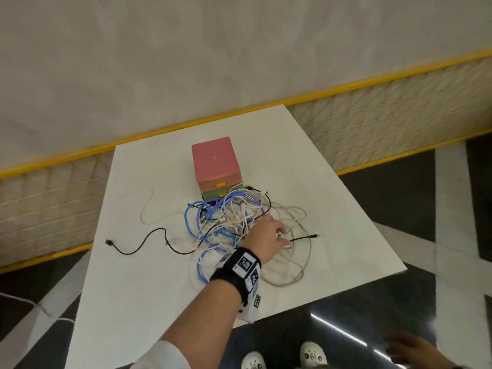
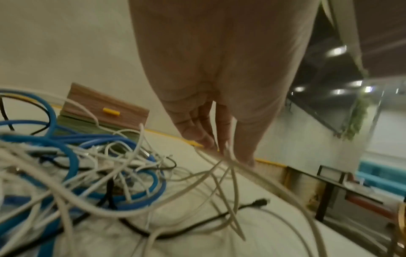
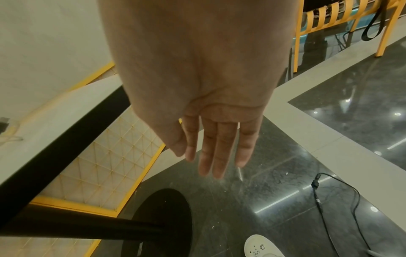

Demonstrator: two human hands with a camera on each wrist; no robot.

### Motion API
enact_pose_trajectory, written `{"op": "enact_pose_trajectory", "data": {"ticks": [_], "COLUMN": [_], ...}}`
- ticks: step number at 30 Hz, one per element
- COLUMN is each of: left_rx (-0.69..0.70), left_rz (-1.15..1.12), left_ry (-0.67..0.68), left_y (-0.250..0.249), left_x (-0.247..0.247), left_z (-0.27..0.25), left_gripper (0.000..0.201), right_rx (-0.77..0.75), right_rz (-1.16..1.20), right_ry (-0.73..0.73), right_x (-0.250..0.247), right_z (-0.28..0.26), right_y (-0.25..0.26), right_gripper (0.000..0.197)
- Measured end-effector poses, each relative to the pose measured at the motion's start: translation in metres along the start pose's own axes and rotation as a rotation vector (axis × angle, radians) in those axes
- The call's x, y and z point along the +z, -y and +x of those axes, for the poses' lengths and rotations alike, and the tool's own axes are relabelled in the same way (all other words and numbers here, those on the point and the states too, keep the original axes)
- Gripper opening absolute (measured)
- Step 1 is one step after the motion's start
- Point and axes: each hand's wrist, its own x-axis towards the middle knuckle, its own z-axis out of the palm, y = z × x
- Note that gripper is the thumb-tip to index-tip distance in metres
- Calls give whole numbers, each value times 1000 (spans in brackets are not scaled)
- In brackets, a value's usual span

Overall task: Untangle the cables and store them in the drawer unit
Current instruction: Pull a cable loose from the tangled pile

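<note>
A tangle of white, blue and black cables point(image 1: 226, 222) lies on the white table point(image 1: 149, 302), in front of the drawer unit point(image 1: 215, 166). The unit has a pink top and green lower drawers with yellow handles, and cables are draped over its lowest drawers. My left hand point(image 1: 283, 237) reaches into the right side of the pile. In the left wrist view its fingertips point(image 2: 219, 149) pinch a few grey-white cable strands point(image 2: 232, 182) lifted off the table, with the drawer unit point(image 2: 105, 111) behind. My right hand point(image 3: 211, 156) hangs with straight fingers over the floor, beside the table point(image 1: 410, 350).
A black cable point(image 1: 138, 246) trails left from the pile, and a black plug point(image 1: 306, 237) points right. A yellow-framed mesh fence point(image 1: 48, 203) runs behind the table. Below are the table's black pedestal base point(image 3: 167, 217), white shoes point(image 1: 311, 355) and a black floor cable point(image 3: 329, 200).
</note>
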Motion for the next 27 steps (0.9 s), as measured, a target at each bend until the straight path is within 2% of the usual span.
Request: {"op": "enact_pose_trajectory", "data": {"ticks": [2, 4, 6, 8, 9, 11, 14, 15, 16, 18, 20, 22, 27], "left_rx": [-26, -16, 14, 22, 21, 1, 41, 67, 88, 108, 131, 156, 162], "left_rz": [-16, -113, -231, -401, -501, -727, -910, -941, -964, -1018, -1053, -1054, -1291], "left_ry": [-10, -79, -135, -159, -155, -142, -161, -168, -176, -204, -253, -314, -476], "left_y": [-4, -5, -8, -13, -17, -27, -39, -42, -44, -46, -45, -41, -37], "left_x": [4, 0, -8, -17, -23, -34, -48, -50, -53, -60, -71, -85, -137], "left_z": [4, 5, 4, 5, 6, 4, 0, -1, -3, -7, -12, -17, -36], "left_gripper": [14, 10, 7, 6, 6, 7, 15, 17, 19, 22, 22, 23, 26], "right_rx": [-33, -33, -147, -305, -390, -580, -877, -971, -1019, -1016, -1012, -1024, -935], "right_rz": [8, -42, -88, -137, -203, -290, -87, 0, 87, 193, 183, 59, -270], "right_ry": [-24, -40, -22, 21, 16, -94, -354, -380, -344, -178, -100, -86, -98], "right_x": [0, -10, -11, -12, -12, -13, -9, -5, -1, 8, 17, 23, 14], "right_z": [-9, -17, -28, -44, -51, -61, -71, -74, -73, -71, -65, -51, -14], "right_y": [-5, 0, 21, 54, 72, 115, 196, 224, 248, 285, 305, 310, 304], "right_gripper": [11, 13, 7, 13, 10, 12, 12, 20, 27, 29, 17, 6, 17]}}
